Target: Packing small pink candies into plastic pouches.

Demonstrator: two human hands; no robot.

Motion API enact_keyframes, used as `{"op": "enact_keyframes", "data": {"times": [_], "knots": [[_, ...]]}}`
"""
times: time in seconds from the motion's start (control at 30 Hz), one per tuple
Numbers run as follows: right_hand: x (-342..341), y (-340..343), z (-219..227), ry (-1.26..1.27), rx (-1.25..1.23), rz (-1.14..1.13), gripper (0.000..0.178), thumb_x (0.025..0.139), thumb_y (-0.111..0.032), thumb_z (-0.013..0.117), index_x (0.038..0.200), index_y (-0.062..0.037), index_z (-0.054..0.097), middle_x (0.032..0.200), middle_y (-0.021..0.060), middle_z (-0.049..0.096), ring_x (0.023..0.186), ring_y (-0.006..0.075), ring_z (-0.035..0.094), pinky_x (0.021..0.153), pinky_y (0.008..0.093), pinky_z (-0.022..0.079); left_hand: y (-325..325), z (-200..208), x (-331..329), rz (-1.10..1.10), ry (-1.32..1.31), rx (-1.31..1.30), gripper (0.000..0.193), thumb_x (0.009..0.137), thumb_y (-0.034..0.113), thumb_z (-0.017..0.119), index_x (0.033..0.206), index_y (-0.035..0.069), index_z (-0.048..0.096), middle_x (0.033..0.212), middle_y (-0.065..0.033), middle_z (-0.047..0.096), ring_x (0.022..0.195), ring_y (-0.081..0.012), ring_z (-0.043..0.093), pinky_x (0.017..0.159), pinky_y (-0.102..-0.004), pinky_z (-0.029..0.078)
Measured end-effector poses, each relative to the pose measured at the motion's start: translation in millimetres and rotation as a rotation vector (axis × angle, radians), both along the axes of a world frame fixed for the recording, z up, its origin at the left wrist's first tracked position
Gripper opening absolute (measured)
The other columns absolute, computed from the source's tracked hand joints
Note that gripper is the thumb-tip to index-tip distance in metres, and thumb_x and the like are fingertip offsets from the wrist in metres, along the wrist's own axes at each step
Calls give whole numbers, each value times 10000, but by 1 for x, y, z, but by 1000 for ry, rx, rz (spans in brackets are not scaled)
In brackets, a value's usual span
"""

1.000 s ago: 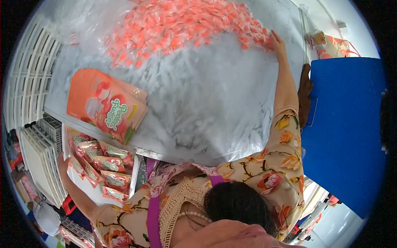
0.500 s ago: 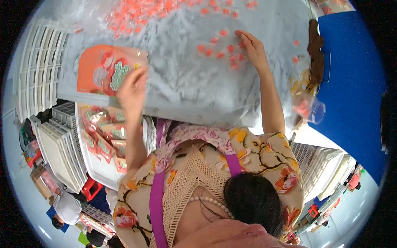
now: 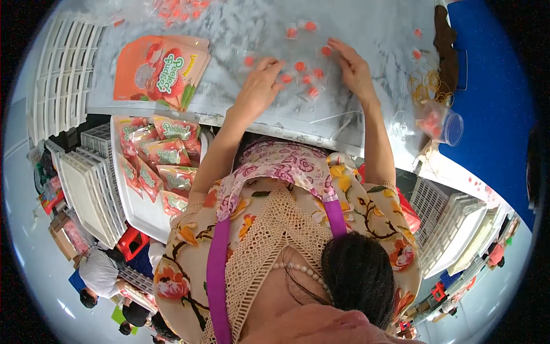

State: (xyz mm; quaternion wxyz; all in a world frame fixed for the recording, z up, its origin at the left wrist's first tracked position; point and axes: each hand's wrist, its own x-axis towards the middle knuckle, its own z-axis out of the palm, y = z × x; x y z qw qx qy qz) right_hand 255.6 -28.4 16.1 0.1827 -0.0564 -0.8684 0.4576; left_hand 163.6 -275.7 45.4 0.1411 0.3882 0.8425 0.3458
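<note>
Head view: your left hand (image 3: 260,86) and right hand (image 3: 356,69) lie flat on the grey table (image 3: 240,34), fingers spread and loose, gripping nothing. They flank a small cluster of wrapped red candies (image 3: 306,77), fingertips touching the outer ones, so the pieces sit btwn both hands, within easy reach. A stack of orange pouches (image 3: 160,71) lies flat at left, clear of the hands. Filled pouches (image 3: 157,160) sit in a white tray (image 3: 137,212) below the table edge, by your left side. A clear cup (image 3: 441,121) w/ some candies lies tipped at right, near rubber bands (image 3: 424,86).
</note>
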Motion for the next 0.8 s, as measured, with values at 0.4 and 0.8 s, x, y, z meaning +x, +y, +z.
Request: {"op": "enact_keyframes", "data": {"times": [0.4,0.8], "knots": [[30,0,-5,27,409,-87,265,820,-12,610,1081,-33,654,1119,100,654,1127,306,568,954,386,439,38,6,28,-39,-163,-125,693,717,165,772,1335,91,467,1150,-175,503,933,-285,587,819,-385,488],[65,7,4,-18,354,-203,259,855,-37,585,1107,-37,647,1158,118,643,1159,308,561,989,376,422,48,4,11,-258,-81,-26,683,680,165,792,1300,112,509,1077,-181,492,901,-332,583,814,-413,487]]}}
